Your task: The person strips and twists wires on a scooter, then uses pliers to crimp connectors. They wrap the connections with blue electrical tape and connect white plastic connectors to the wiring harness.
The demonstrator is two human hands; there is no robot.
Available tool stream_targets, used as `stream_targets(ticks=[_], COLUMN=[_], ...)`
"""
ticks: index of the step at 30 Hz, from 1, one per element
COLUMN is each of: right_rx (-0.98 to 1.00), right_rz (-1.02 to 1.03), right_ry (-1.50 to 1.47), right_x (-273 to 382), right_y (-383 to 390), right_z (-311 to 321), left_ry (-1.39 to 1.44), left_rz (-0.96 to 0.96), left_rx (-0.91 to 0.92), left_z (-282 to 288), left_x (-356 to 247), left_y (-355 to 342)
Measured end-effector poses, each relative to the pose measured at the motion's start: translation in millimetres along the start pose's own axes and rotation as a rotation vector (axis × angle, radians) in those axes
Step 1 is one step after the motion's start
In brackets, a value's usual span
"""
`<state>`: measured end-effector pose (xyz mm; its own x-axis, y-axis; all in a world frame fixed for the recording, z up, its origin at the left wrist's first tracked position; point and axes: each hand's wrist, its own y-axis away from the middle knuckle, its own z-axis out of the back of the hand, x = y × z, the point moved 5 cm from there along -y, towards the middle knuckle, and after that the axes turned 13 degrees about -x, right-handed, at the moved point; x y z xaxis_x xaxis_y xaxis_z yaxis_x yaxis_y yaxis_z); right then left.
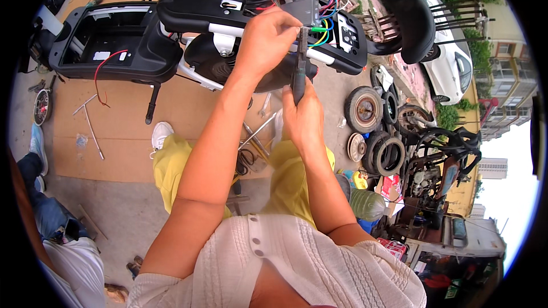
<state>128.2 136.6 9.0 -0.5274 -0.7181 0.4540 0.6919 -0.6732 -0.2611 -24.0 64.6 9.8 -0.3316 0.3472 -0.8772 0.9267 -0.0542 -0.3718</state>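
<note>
My right hand is wrapped round the lower end of a dark-handled tool with a grey metal head. The tool is held upright; its exact kind does not show. Close to its tip my left hand is pinched shut, and what lies between the fingertips is hidden. A green wire end is right beside the tool's head. Behind the hands is a grey metal box with coloured wires coming out of it, on the black body of an electric scooter.
Left on the scooter is an open compartment with a red wire hanging out. A T-shaped wrench lies on cardboard. Tyres and scrap parts are heaped at right, near a white car. Another person's leg shows at left.
</note>
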Motion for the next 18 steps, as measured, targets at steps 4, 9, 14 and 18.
stream_targets(ticks=[4,9,14,18], right_rx=[-0.012,-0.027,-0.09,-0.044], right_rz=[0.003,0.02,0.155,0.104], right_ry=[0.032,0.047,0.178,0.009], right_x=[-0.5,3.8,3.2,-7.2], right_y=[0.2,1.1,0.0,-3.7], right_z=[0.2,1.7,5.6,4.5], left_ry=[0.0,-0.008,0.002,0.003], left_rz=[0.008,-0.008,-0.009,0.0], left_rx=[0.009,0.015,0.021,0.027], left_z=[-0.7,0.7,0.4,0.9], left_x=[1.0,1.4,1.0,1.4], left_y=[-0.2,-0.6,0.0,-0.4])
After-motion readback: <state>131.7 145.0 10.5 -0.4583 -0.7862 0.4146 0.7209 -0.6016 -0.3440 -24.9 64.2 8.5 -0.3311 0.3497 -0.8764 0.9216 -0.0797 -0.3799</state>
